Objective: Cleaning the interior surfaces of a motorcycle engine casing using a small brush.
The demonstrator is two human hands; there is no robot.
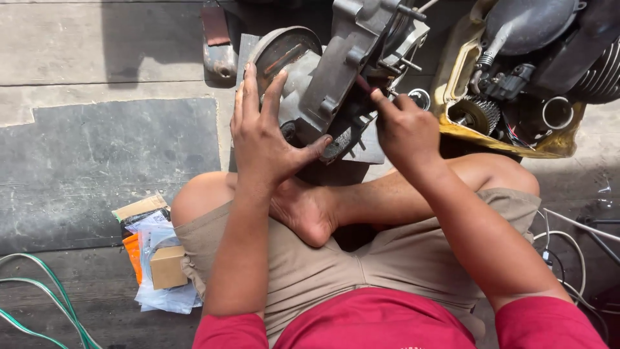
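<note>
Seated cross-legged on concrete floor (77, 58), engine case (336, 71) propped upright just beyond bare foot (307, 210).

Left hand (265, 139) flat on case's near side, fingers spread up against round grey cover (281, 55), thumb hooked under lower edge. Open, pressing, not clasped round anything.

Right hand (403, 129) pinched shut on thin dark-red tool (363, 84), tip set into case's right side near studs (407, 39). Tool kind unclear.

Right of case: yellow housing (452, 84) with gear (478, 113) and finned cylinder (604, 74).

Left of knee: small cardboard box (168, 266) on plastic packets (158, 297). Green wire (45, 297) at lower left, white cables (568, 242) at right. Dark mat (97, 168) well left of case.
</note>
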